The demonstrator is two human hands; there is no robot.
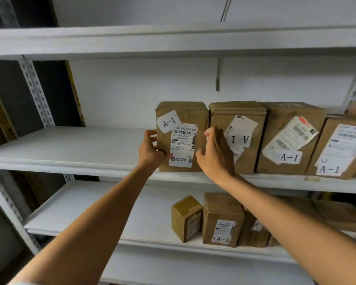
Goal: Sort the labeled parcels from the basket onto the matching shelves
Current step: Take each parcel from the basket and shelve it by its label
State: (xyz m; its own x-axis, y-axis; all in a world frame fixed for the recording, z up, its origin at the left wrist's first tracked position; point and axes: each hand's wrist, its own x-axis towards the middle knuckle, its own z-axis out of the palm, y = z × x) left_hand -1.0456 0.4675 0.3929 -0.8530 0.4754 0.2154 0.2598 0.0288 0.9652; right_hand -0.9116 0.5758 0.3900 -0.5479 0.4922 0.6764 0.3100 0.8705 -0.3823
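Seating A-1 parcel [181,136] on middle shelf [70,149], left hand [150,150] gripping its edge, right hand [216,155] loose-fingered beside; A-1 boxes [288,138] right, A-2 boxes [222,221] lower centre already shelved; basket unseen, remainder unknown.

Parcel storeroom: white metal shelves [70,147] (slotted uprights) holding labelled cartons [290,138].

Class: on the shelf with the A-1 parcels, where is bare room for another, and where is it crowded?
Free: the shelf board left of the parcel the left hand holds, out to the slotted upright. Crowded: to its right, A-1 parcels stand side by side.
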